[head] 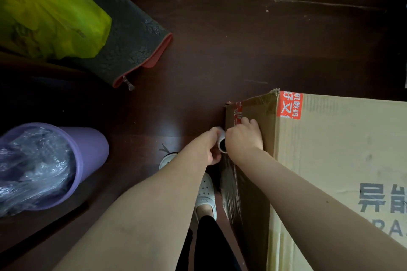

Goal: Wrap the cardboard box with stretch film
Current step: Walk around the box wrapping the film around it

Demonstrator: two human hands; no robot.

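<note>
Box (330, 149) sits on floor (220, 50), right side. Roll (222, 144) stands upright vs its left corner. Your L grip (212, 149) is clenched round roll's top; R grip (243, 136), fingers bent, touches box. Can't tell its hold.

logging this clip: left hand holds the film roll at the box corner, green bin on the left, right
No: the bin is purple, not green, as the head view shows. The left hand does hold the film roll at the corner of the box.
</note>
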